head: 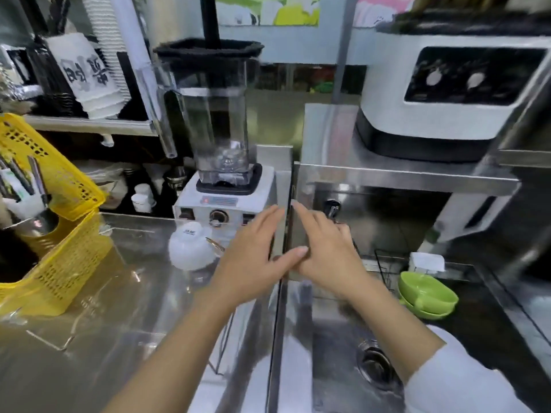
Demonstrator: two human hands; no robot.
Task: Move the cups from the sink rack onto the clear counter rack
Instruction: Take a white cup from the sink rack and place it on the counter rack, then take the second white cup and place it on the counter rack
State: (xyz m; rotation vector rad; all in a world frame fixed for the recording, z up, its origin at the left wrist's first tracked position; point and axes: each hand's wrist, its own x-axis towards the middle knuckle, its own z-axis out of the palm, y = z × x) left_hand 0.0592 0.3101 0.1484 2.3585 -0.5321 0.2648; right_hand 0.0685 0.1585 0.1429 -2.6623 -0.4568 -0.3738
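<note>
We see a steel desk [143,293] on the left, a sink [343,338] near right, a steel shelf [402,177] beyond, colourful posters [268,10] far.

Drink-shop kitchen: blender [222,120], stacked paper cups [89,73], stainless counter [125,293] and sink [343,338].
</note>
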